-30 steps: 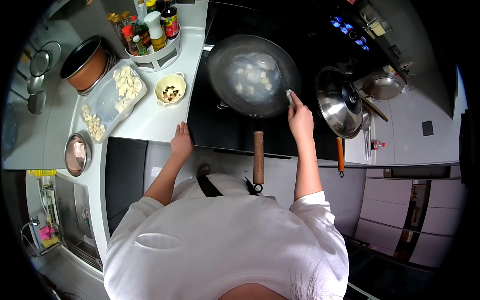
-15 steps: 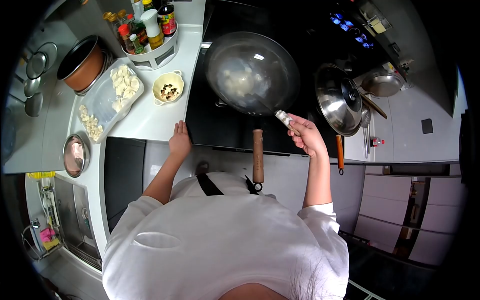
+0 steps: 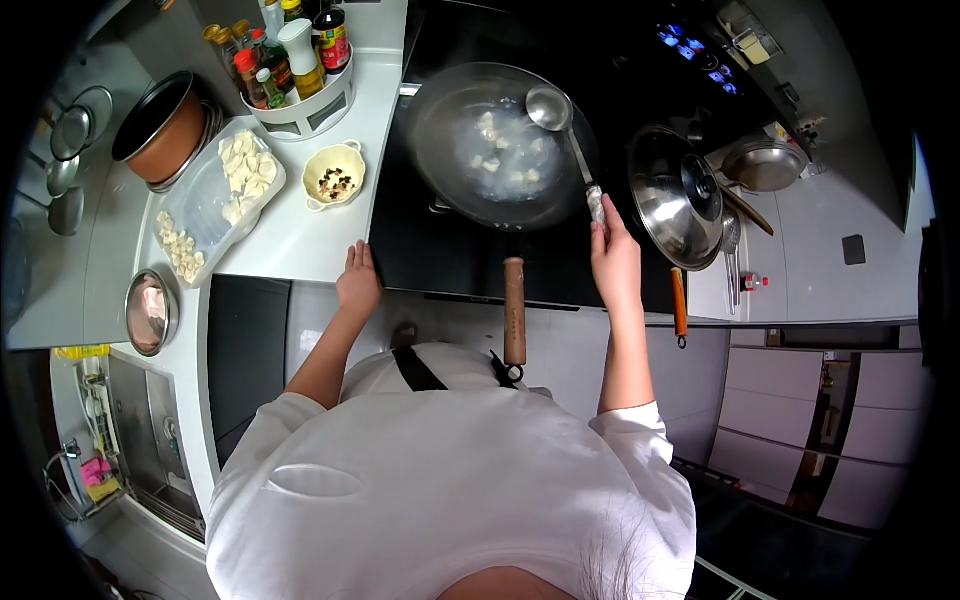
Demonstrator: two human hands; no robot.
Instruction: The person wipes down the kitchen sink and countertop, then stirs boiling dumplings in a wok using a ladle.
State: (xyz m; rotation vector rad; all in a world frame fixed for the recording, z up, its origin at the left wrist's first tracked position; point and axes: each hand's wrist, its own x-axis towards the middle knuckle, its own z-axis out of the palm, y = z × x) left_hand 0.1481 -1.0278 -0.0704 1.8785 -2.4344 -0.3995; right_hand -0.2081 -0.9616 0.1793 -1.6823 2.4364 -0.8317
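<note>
My right hand (image 3: 615, 255) is closed around the pale handle of a ladle (image 3: 549, 107), whose metal bowl is at the right side of the wok. Inside the wok (image 3: 440, 165), cloudy liquid holds several pale dumplings (image 3: 488, 128). The wok's wooden handle (image 3: 514, 310) points toward me, with neither hand on it. My left hand (image 3: 359, 280) rests flat at the counter's front edge, fingers stretched out and holding nothing. Nearest to it stands a small cream bowl (image 3: 333, 160) with dark and light bits inside.
Left on the counter are a plastic tray (image 3: 210, 235) of dumplings, a brown pot (image 3: 160, 130), a steel bowl (image 3: 150, 310) and a bottle rack (image 3: 315, 110). A domed lid (image 3: 668, 205) sits right of the wok. The sink (image 3: 150, 420) is at lower left.
My right hand has turned upright and the ladle's bowl has come up out of the liquid toward the wok's upper right. The dumplings show more clearly. My left hand stays put.
</note>
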